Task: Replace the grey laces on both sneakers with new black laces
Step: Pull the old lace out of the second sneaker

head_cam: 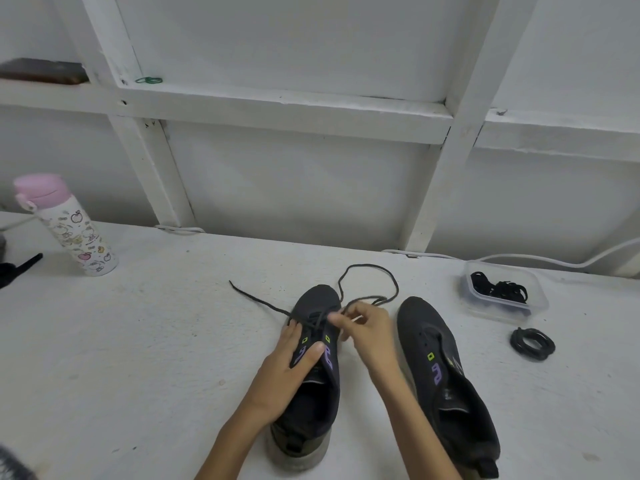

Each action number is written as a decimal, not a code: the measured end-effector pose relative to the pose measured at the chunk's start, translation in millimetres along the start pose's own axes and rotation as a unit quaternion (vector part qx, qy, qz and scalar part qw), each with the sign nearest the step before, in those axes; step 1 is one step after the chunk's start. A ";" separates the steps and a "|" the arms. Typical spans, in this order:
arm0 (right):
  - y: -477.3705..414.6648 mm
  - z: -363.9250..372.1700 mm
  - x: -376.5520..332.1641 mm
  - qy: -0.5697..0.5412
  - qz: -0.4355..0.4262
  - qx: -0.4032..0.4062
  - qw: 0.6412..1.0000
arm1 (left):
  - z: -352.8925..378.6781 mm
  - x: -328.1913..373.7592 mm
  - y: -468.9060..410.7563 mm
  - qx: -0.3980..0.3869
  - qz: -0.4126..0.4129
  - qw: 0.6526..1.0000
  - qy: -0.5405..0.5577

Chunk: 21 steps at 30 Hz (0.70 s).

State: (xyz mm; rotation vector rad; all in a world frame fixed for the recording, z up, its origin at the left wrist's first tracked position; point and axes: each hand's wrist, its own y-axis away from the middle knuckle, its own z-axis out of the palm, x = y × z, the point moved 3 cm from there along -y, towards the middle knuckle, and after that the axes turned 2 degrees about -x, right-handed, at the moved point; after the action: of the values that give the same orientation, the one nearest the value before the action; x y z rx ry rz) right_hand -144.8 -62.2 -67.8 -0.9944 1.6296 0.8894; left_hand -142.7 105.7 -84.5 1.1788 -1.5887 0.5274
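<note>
The left sneaker (320, 297) is being gripped by the left hand (294, 356), thumb curled over it. Its grey lace (367, 265) is being pinched in the fingertips of the right hand (369, 329).

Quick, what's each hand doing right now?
Left hand: grips the laced dark grey fabric sneaker at its tongue.
Right hand: pinches that sneaker's dark grey lace.
</note>
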 end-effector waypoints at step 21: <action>-4.7 -22.7 -26.0 -0.110 -0.043 0.115 0.986 | -0.1 -5.6 -2.0 -0.005 0.017 1.000 0.002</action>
State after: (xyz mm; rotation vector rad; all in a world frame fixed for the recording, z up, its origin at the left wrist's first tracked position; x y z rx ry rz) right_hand -144.3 -79.6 -37.6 -0.7714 1.4527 0.7077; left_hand -141.0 107.3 -89.9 1.1453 -1.6081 0.5433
